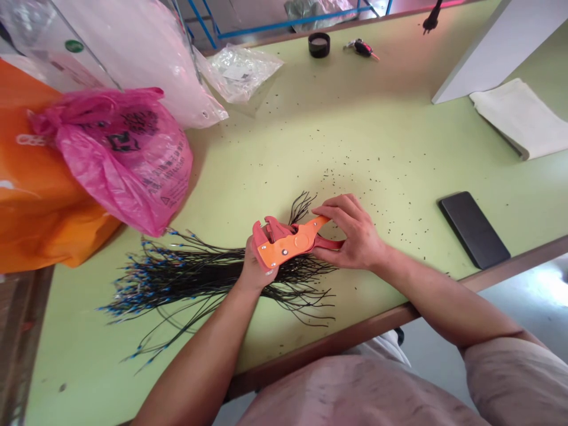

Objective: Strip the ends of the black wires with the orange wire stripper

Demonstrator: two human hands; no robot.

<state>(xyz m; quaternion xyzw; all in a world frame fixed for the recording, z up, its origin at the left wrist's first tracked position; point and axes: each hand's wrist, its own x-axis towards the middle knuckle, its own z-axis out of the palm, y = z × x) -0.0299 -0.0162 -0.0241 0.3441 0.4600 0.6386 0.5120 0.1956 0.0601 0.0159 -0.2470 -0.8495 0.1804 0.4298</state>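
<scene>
An orange and red wire stripper (290, 244) lies across the middle of the view, its jaws pointing left. My right hand (355, 234) is closed around its spread handles, fingers on the orange one and thumb by the red one. Behind the tool's head is my left hand (256, 269), resting over a bundle of black wires (199, 275). The tool covers its fingers, so I cannot see what they grip. Blue-tipped ends of the wires fan out to the left. Their plain black ends spread to the right, under the tool and my right hand.
Small black bits dot the green table (284, 154). A black phone (474, 229) lies near the front edge. Pink (128, 154) and orange plastic bags (39, 195) stand at left. Farther back are a clear bag (239, 71), black round container (319, 45), keys (362, 48) and folded cloth (523, 118).
</scene>
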